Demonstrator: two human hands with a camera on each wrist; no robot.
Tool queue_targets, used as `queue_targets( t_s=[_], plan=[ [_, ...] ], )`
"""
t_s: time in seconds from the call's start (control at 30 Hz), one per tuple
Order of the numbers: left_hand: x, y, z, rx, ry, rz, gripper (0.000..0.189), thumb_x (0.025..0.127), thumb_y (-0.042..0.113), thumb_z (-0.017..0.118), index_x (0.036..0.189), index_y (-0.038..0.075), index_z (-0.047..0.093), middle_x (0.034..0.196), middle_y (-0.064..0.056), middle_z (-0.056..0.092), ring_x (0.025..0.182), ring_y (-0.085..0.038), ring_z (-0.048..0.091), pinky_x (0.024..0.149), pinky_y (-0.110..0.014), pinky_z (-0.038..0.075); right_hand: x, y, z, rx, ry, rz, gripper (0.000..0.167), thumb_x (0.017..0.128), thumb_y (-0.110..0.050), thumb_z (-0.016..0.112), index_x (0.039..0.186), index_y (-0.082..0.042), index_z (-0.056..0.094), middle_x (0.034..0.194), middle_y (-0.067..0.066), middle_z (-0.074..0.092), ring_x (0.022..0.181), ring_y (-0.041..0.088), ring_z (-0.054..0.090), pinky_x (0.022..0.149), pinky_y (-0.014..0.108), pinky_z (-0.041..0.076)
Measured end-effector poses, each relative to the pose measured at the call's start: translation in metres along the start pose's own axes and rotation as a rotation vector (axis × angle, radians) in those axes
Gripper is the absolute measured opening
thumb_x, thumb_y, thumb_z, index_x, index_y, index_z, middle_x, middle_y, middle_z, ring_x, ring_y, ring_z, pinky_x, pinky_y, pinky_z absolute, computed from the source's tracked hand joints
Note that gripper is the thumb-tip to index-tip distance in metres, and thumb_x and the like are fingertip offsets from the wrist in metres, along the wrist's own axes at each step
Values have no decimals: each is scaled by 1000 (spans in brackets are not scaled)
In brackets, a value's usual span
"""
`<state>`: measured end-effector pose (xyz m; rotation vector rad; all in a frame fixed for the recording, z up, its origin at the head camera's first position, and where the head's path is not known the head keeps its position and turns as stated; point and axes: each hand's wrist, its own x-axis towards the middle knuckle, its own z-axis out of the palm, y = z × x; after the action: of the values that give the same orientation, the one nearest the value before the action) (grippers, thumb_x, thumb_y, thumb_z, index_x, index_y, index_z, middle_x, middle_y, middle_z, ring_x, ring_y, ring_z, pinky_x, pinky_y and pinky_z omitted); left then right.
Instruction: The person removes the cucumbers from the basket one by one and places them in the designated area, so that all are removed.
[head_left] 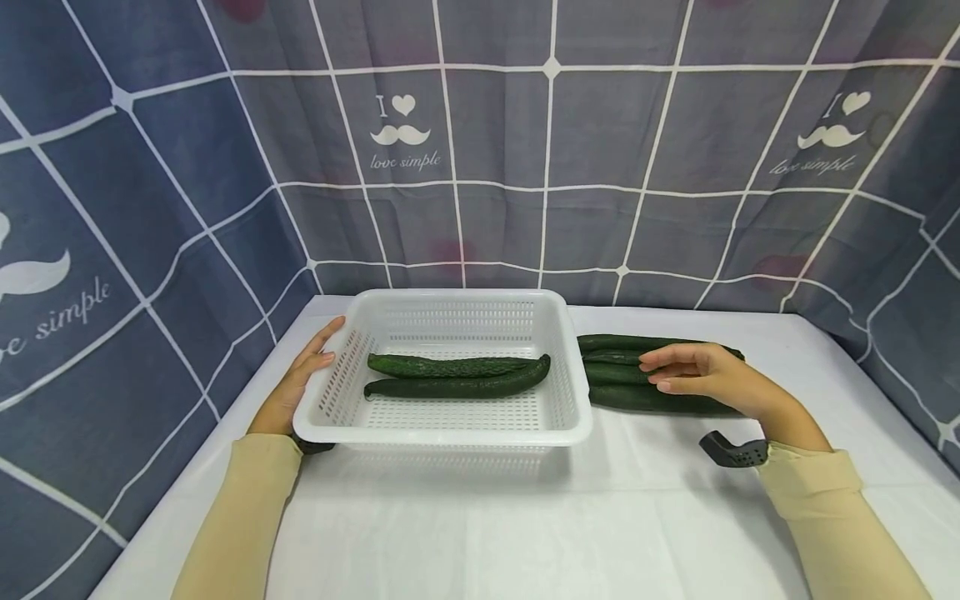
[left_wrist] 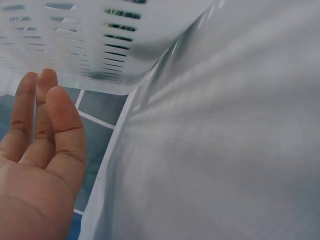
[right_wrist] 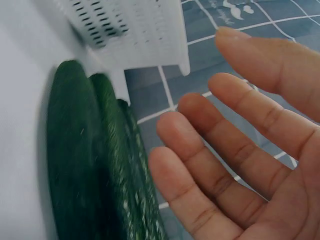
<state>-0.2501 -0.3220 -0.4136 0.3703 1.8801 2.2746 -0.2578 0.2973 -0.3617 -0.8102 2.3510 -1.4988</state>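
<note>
Two cucumbers, one bumpy green cucumber (head_left: pixel 450 367) and one smoother, darker, curved cucumber (head_left: pixel 465 387), lie side by side in a white slotted plastic basket (head_left: pixel 442 436). At the basket's left side is my left hand (head_left: pixel 298 382), its fingertips up by the rim. The left wrist view shows that hand (left_wrist: pixel 45 145) with fingers extended beside the outer wall. My right hand (head_left: pixel 697 371) hovers over a group of cucumbers (head_left: pixel 652 398) right of the basket. Its fingers (right_wrist: pixel 220 175) are spread and relaxed with nothing between them, and the cucumbers (right_wrist: pixel 75 150) lie beside them in the right wrist view.
A white cloth (head_left: pixel 465 525) covers the table. Dark blue-grey curtains (head_left: pixel 495 225) with white grid lines close in the back and both sides. A black wrist strap (head_left: pixel 731 450) sits at the right sleeve's cuff.
</note>
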Motion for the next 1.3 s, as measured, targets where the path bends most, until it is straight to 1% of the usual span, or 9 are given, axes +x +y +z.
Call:
queue_targets(
  t_s=[0.1, 0.3, 0.4, 0.6, 0.87, 0.97, 1.0, 1.17, 1.3],
  plan=[
    [0, -1, -1, -4, -18, 16, 60, 111, 17, 41, 166, 41, 36, 153, 8, 46, 136, -11, 50, 104, -31, 48, 6, -4, 1, 34, -39, 5, 38, 103, 2, 68, 138, 13, 63, 134, -3, 73, 117, 15, 74, 93, 26, 58],
    [1, 0, 0, 2, -17, 5, 62, 110, 19, 42, 166, 44, 36, 157, 7, 40, 141, -14, 42, 105, -32, 45, 18, -9, -2, 92, -131, -24, 38, 104, 4, 63, 140, -7, 70, 136, -9, 71, 120, 19, 73, 97, 28, 56],
    [1, 0, 0, 1, -21, 4, 62, 110, 19, 41, 167, 43, 35, 158, 6, 39, 141, -15, 42, 105, -33, 45, 23, -11, -2, 140, -174, -51, 42, 104, 7, 60, 141, -11, 70, 139, -4, 70, 122, 21, 72, 99, 30, 57],
    [1, 0, -1, 5, -29, 9, 61, 110, 19, 41, 166, 44, 36, 157, 7, 41, 139, -13, 45, 105, -32, 46, 34, -13, -1, 182, -210, -81, 44, 105, 8, 59, 142, -13, 69, 141, -5, 69, 122, 19, 71, 100, 32, 57],
    [1, 0, -1, 5, -17, 6, 61, 111, 20, 41, 167, 43, 35, 156, 8, 42, 138, -12, 47, 105, -31, 47, 52, -18, 4, 208, -230, -71, 43, 104, 8, 61, 145, -4, 66, 137, 0, 72, 120, 20, 72, 101, 34, 57],
    [0, 0, -1, -4, -3, -11, 62, 111, 21, 43, 168, 42, 33, 156, 9, 44, 137, -11, 49, 104, -32, 48, 57, -23, 8, 210, -221, -40, 43, 103, 7, 63, 144, -5, 66, 135, 2, 72, 119, 21, 73, 102, 33, 56],
    [0, 0, 0, -6, -1, -16, 62, 111, 22, 43, 169, 41, 32, 156, 8, 43, 137, -11, 49, 104, -32, 49, 59, -25, 9, 203, -211, -28, 43, 102, 6, 65, 143, -8, 67, 134, 2, 72, 119, 21, 73, 102, 33, 56],
    [1, 1, 0, -10, 1, -25, 65, 111, 22, 44, 171, 40, 27, 157, 7, 40, 139, -12, 46, 105, -31, 48, 68, -35, 15, 166, -138, 15, 41, 100, 3, 69, 139, -10, 69, 134, 11, 72, 117, 24, 73, 100, 33, 56],
    [1, 0, 0, -14, 3, -28, 65, 111, 23, 45, 171, 40, 27, 158, 7, 39, 140, -12, 45, 105, -31, 47, 76, -40, 19, 163, -83, 4, 39, 99, 3, 70, 137, -4, 69, 132, 17, 72, 115, 25, 73, 97, 35, 58]
  ],
)
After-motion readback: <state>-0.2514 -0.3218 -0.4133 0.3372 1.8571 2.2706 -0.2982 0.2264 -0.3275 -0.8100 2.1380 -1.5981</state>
